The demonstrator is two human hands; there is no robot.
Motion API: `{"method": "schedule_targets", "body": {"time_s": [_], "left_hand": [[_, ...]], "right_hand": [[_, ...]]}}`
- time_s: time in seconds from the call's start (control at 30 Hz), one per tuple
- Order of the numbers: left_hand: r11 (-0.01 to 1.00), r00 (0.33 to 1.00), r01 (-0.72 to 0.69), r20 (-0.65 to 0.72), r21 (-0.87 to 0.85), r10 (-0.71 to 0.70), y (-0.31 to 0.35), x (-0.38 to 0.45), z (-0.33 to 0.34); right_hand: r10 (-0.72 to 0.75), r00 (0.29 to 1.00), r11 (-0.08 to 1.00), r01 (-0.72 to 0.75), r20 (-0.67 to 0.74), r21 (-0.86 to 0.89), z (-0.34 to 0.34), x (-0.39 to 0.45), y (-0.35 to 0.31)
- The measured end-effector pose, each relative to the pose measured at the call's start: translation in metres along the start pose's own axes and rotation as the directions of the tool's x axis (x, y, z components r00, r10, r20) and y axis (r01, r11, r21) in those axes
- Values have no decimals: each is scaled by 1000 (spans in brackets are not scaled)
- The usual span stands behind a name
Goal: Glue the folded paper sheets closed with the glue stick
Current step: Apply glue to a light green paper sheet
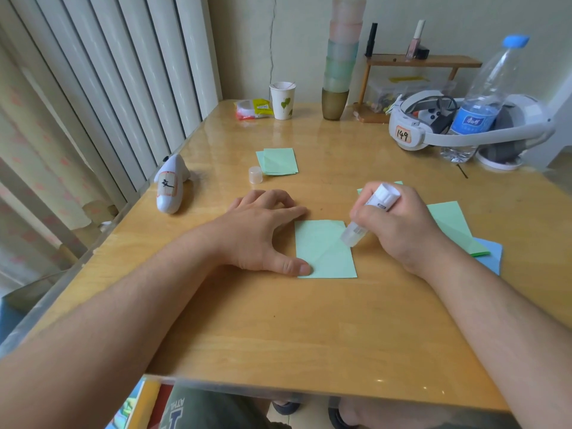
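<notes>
Here both forearms reach in over the near edge of the wooden worktop [278, 335] and meet around one folded green sheet [323, 249] lying flat in the middle. The left hand [260, 230] lies palm down just left of the sheet, wrist low on the wood. Its fingers [278, 196] are spread and only loosely bent, holding nothing; the forefinger points toward the sheet's far left corner and the thumb tip presses on the near left corner.

The right hand [399, 224] comes in from the right with its heel resting on the worktop. Its fingers are curled tight round the white glue stick [368, 215], which is tilted, butt end up and away, clear tip down at the sheet's right edge. Whether the tip actually touches the paper I cannot tell.

The glue stick's clear cap [255, 174] stands upright farther back, just beside a small stack of folded green sheets [278, 161]. More green paper [452, 224] lies to the right, partly hidden behind the right hand, over a blue sheet [492, 255]. A white bottle-shaped thing [170, 187] lies on its side at the left edge. At the back stand a paper cup [283, 100], a tower of stacked cups [339, 63], a water bottle [486, 97] and a white headset [439, 125].
</notes>
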State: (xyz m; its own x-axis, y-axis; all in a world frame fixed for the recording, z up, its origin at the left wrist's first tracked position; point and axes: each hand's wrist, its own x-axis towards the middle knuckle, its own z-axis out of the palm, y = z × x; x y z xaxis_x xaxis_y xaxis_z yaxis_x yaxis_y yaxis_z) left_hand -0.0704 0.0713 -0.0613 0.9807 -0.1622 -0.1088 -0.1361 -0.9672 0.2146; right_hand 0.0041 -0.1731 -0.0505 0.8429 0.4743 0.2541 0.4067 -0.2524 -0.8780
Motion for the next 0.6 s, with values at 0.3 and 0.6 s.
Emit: {"method": "schedule_targets", "body": {"time_s": [0.3,0.6], "left_hand": [[1000,1000,4,-6,0,-4,0,1,0],[999,1000,-12,0,31,12,1,0,0]], "right_hand": [[-51,992,994,61,112,-89,24,-2,-4],[-50,983,979,83,175,-188,37,-4,-10]]}}
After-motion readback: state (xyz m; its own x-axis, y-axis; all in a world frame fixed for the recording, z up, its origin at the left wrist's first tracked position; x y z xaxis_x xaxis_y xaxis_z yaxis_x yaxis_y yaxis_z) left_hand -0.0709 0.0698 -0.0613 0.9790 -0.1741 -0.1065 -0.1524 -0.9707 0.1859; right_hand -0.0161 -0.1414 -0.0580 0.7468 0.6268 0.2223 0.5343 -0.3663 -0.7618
